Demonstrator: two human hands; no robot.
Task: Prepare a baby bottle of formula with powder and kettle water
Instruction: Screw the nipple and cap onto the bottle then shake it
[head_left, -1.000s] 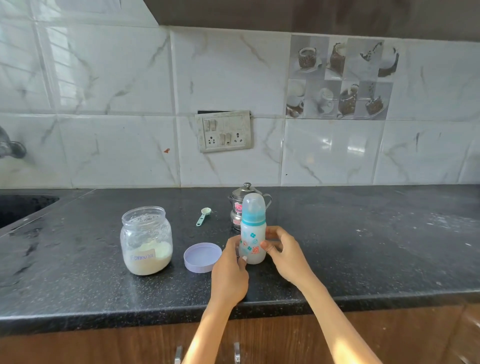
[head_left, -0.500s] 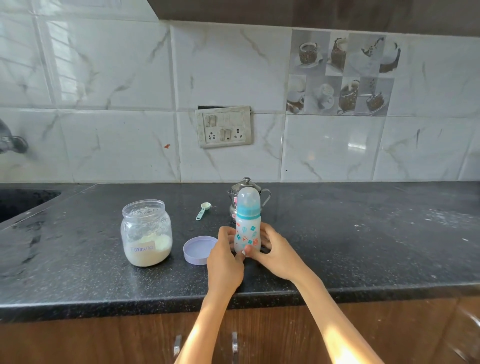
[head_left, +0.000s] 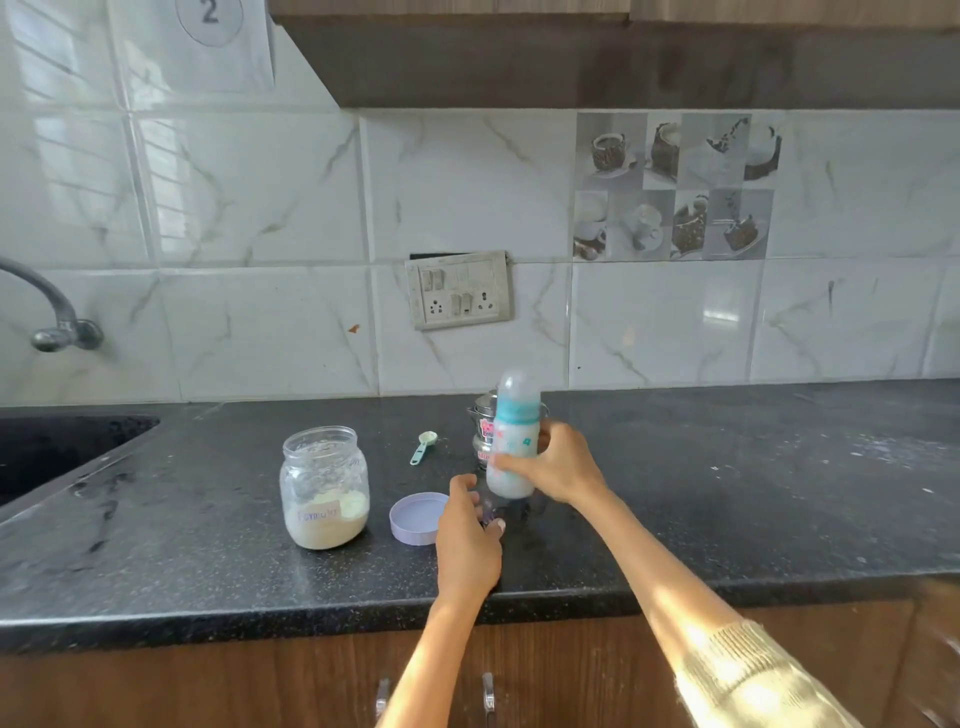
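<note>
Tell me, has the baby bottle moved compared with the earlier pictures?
Yes. The baby bottle now hangs lifted in the right hand, off the countertop, higher against the kettle.

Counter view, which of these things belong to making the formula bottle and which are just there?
Belong to the job:
baby bottle, held by the right hand
powder jar
purple lid
green scoop
steel kettle

Just there:
tap
sink
switchboard

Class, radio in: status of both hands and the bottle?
Right hand grips capped bottle, lifted. Left hand open, by lilac lid. Nothing blocking.
</note>
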